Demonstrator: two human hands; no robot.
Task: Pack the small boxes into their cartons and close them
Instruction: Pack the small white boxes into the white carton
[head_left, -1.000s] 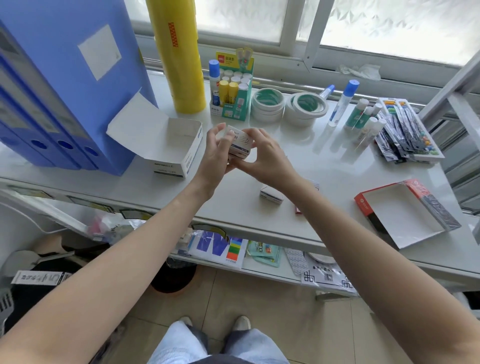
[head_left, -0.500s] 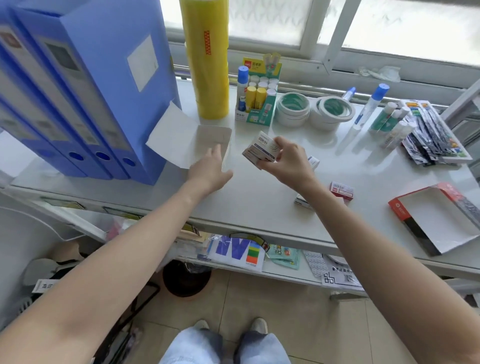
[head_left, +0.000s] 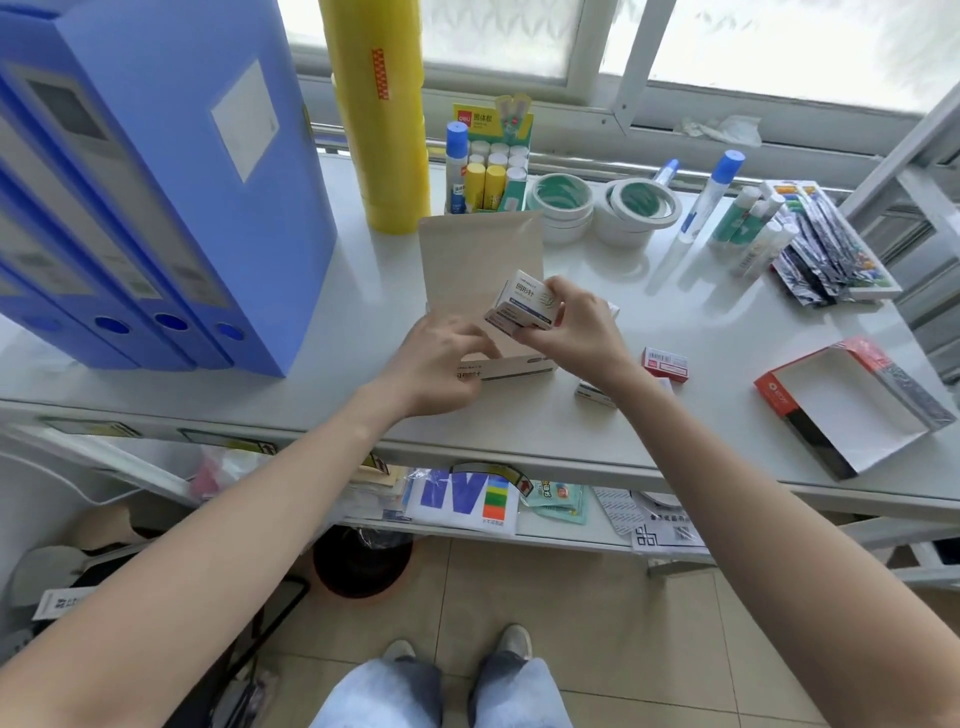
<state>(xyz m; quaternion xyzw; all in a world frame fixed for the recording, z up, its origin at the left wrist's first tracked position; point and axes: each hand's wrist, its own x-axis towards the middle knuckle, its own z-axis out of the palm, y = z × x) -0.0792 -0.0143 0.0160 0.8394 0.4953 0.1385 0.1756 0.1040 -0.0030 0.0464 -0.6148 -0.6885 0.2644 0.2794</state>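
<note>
Brown card faces me: the carton (head_left: 483, 291) has swung round since half a second ago, its lid now upright toward the window instead of lying flat by the binders (head_left: 156, 197). My left hand (head_left: 441, 364) grips its near wall, covering part of the print there. My right hand (head_left: 566, 332) clamps two small boxes (head_left: 524, 309), stacked, over the opening. The carton's inside is hidden. More boxes (head_left: 666, 364) lie on the worktop (head_left: 727, 322), one partly behind my wrist.
</note>
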